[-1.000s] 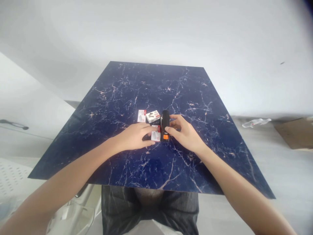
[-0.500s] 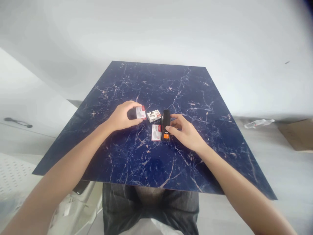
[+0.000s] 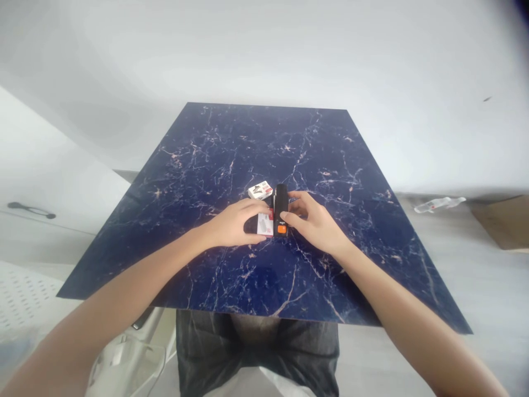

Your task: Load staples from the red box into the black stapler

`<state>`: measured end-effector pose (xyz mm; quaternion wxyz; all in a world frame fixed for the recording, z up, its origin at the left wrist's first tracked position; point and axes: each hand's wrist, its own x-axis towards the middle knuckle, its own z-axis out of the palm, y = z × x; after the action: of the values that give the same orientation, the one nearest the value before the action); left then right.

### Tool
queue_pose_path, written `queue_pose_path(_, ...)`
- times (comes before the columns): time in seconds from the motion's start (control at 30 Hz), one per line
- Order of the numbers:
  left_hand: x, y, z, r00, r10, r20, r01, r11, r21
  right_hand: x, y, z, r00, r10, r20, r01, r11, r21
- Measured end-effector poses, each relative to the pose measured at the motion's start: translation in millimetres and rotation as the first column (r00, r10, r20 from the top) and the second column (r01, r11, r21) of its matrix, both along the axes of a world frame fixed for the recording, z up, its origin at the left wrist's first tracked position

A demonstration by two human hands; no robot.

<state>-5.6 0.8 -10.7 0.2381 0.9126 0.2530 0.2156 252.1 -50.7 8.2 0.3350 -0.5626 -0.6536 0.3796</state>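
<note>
Near the middle of the table lies a black stapler with an orange patch at its near end. My right hand grips it from the right, thumb on top and fingers along its side. My left hand is closed around a small red-and-white box, fingertips at its far and near edges. That box sits right against the stapler's left side. Whether a second similar box lies under it is hidden. Just beyond my left fingers rests another small white box with a dark picture on it, slightly turned.
The blue marbled table has its far edge near a pale wall. On the floor at the right are a clear plastic bottle and a cardboard box. A cabinet handle shows at the left, and a whitish object stands below the table.
My left hand has carried its red-and-white box right and nearer, to where a similar box lay beside the stapler. My right hand stays on the stapler.
</note>
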Motion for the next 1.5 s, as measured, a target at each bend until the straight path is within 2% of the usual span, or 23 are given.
queue_pose_path(0.23,3.3,-3.1,3.6,0.999,0.011,-0.042,-0.012,1.000,-0.014,0.0,0.9,-0.3,1.000,-0.002,0.003,0.002,1.000,0.007)
queue_pose_path(0.37,1.5,-3.8,7.8,0.999,0.032,-0.033,-0.029,0.994,0.108,1.3,1.5,-1.1,1.000,0.004,0.011,-0.004,1.000,0.005)
queue_pose_path(0.5,-6.3,12.4,8.0,0.974,0.214,0.076,-0.227,0.942,0.247,2.9,1.5,-3.5,0.999,0.034,-0.008,-0.034,0.999,-0.013)
queue_pose_path(0.57,-10.3,24.0,4.8,0.972,0.233,0.020,-0.230,0.938,0.258,2.8,1.0,-4.1,0.999,0.049,-0.022,-0.050,0.998,-0.032)
queue_pose_path(0.67,-13.1,33.4,-0.7,0.984,0.146,-0.103,-0.119,0.965,0.232,2.3,0.2,-3.9,0.997,0.070,-0.021,-0.072,0.996,-0.058)
queue_pose_path(0.8,-9.3,25.7,-2.2,0.980,0.115,-0.164,-0.076,0.971,0.227,2.5,0.1,-4.1,0.997,0.081,-0.002,-0.081,0.995,-0.063)
queue_pose_path(1.0,-5.6,20.7,-5.1,0.987,0.155,-0.052,-0.144,0.974,0.173,3.3,0.5,-3.8,0.995,0.101,-0.010,-0.102,0.992,-0.074)
queue_pose_path(1.17,-13.6,27.9,-8.4,0.992,0.061,-0.112,-0.063,0.998,-0.014,2.6,0.1,-2.9,0.994,0.107,0.004,-0.106,0.992,-0.071)
queue_pose_path(1.37,-26.3,21.5,0.7,0.994,0.007,-0.107,-0.014,0.997,-0.071,5.2,0.6,-1.2,0.996,0.092,-0.003,-0.092,0.994,-0.062)
queue_pose_path(1.5,-17.7,11.1,3.6,0.979,0.064,-0.192,-0.083,0.992,-0.092,5.7,-0.5,1.8,0.996,0.084,0.003,-0.084,0.994,-0.065)
